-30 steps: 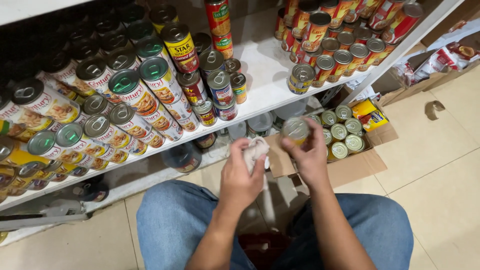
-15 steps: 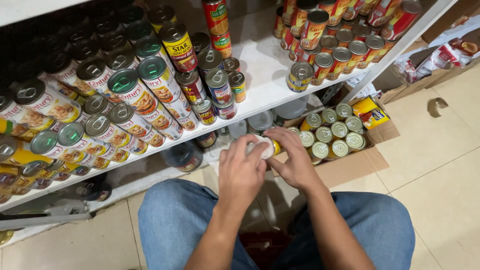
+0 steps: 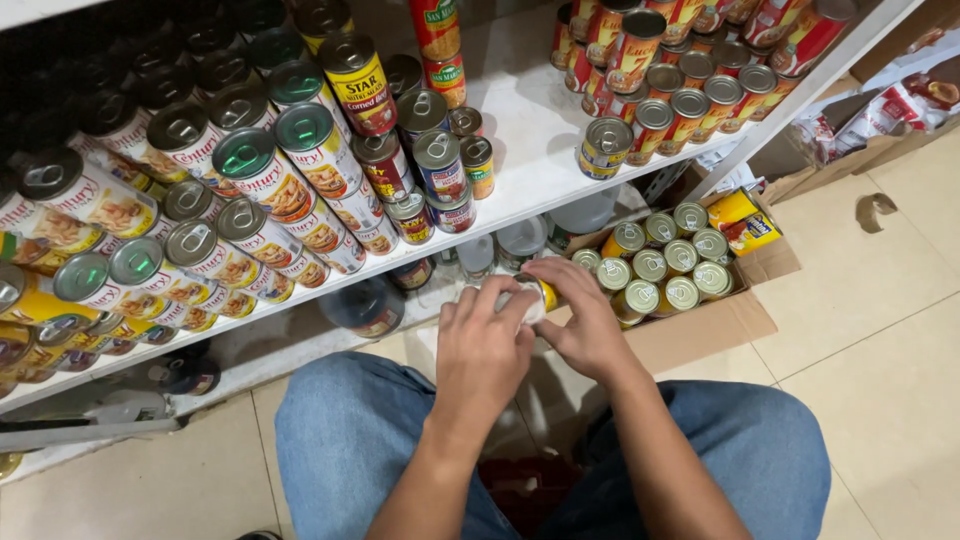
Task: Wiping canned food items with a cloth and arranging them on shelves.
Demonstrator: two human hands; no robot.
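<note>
Both hands closed on one small tin can (image 3: 545,293), held low in front of the white shelf (image 3: 520,130), just left of the cardboard box (image 3: 700,325) of matching cans. Left hand (image 3: 485,345) presses a white cloth (image 3: 505,297) on it; right hand (image 3: 580,315) wraps the body. Likely rigid, fairly heavy for its size, smooth and slippery. Best held around the side wall, not the rims.

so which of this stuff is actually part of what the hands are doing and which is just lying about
In hand:
- left hand with a white cloth
- right hand on a yellow can
- cardboard box of matching cans

Lying about:
- shelf of stacked tins
- lone can on the shelf edge
- second box at the far right
</note>
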